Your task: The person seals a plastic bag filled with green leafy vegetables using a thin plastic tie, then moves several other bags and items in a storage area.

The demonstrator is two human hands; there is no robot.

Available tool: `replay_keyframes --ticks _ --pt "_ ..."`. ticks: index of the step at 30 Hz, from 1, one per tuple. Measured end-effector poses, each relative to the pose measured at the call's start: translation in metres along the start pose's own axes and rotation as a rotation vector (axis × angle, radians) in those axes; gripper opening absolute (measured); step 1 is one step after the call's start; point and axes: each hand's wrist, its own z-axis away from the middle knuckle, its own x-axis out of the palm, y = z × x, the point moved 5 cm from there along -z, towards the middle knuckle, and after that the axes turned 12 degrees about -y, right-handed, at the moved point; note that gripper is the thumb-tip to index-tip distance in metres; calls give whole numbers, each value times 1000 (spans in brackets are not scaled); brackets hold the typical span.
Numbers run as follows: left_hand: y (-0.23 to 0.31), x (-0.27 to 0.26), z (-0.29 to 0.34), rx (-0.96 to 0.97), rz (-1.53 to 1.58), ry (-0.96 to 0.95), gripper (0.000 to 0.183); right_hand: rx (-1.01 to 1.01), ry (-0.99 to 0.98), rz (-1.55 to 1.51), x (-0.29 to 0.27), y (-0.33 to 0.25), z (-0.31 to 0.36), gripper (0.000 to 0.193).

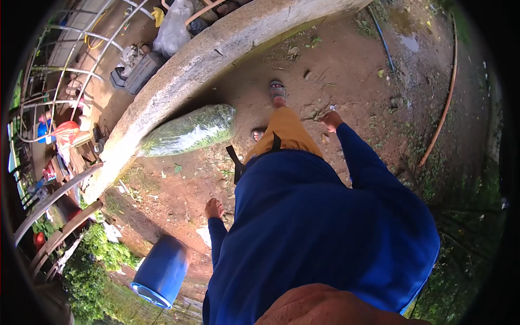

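Note:
My left hand [214,208] hangs beside my body, over the dirt ground. It holds nothing, and its fingers look loosely bent and apart. Out to the right, my right hand [331,120] is also empty, with its fingers loosely spread over the brown soil. Ahead and to the left lies a clear plastic bag [189,130] stuffed with green leaves or grass, against the foot of a low concrete wall [216,51]. Both hands are apart from it. My sandalled feet [277,89] are in mid-stride, one ahead of the other.
A blue plastic barrel [162,268] stands at the lower left near green plants [89,276]. Past the wall are a grey toolbox-like case [143,73], a pale plastic bag [174,27] and metal bars [67,70]. A brown pipe [445,103] and a blue hose [382,40] lie at right.

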Motion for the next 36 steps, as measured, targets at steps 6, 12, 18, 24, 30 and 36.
replay_keyframes --ticks 6,12,18,24,30,36 --pt "-49 30 -11 -9 175 -10 23 -452 86 688 -44 11 -38 28" --pt "-42 49 -18 44 197 -3 25 -478 73 309 -78 -69 -54 16" --pt "6 71 -11 90 41 16 31 -241 -108 -39 -60 -202 -51 38" --pt "71 85 16 160 -5 29 36 -648 -155 295 26 -277 -134 27" --pt "127 180 -8 81 -204 -101 38 -1126 70 564 102 -270 -249 42" --pt "170 226 -87 226 -354 -116 41 -232 -504 -107 137 -344 -285 67"
